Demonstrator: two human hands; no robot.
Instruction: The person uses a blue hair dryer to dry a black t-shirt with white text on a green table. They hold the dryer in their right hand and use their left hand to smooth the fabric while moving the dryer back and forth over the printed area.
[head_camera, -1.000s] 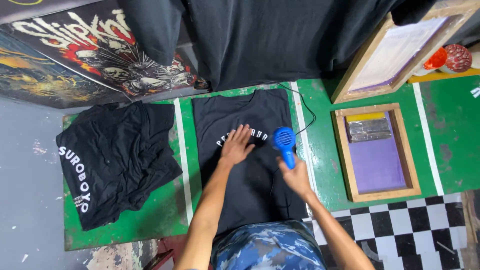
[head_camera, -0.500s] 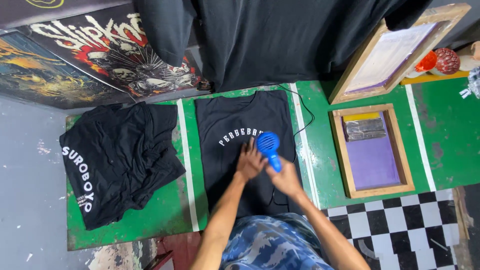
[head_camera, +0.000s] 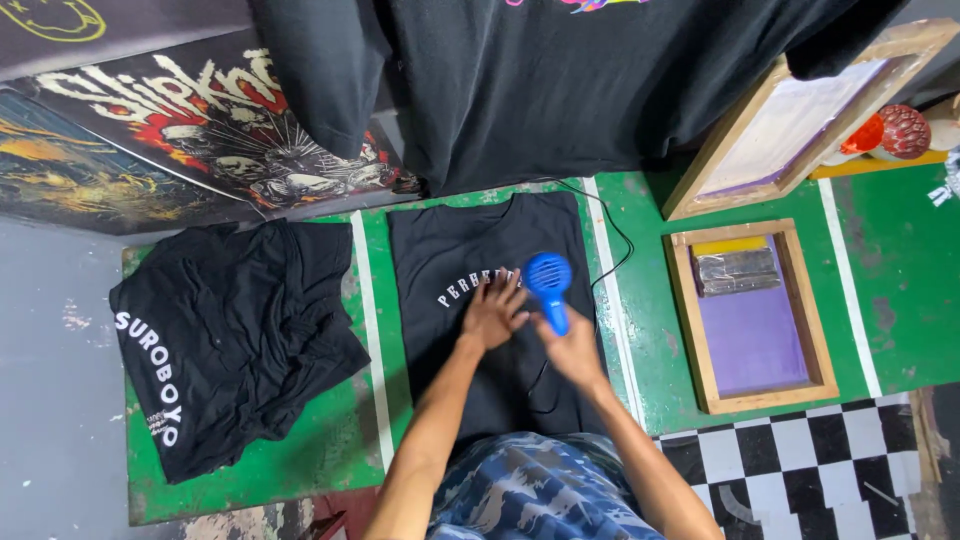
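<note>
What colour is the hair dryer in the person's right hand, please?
Blue; the hair dryer shows best in the head view.

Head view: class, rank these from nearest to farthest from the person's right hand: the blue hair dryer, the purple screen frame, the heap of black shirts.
1. Blue hair dryer: held in the right hand.
2. Purple screen frame: to the right on the green table.
3. Heap of black shirts: far left, beyond the left hand.

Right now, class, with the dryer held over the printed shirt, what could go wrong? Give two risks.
1. The left hand rests flat on the white arched print of the black T-shirt; if the ink is wet, it may smear.
2. The blue hair dryer in the right hand trails a black cord across the shirt; a tug might shift the fabric.
</note>
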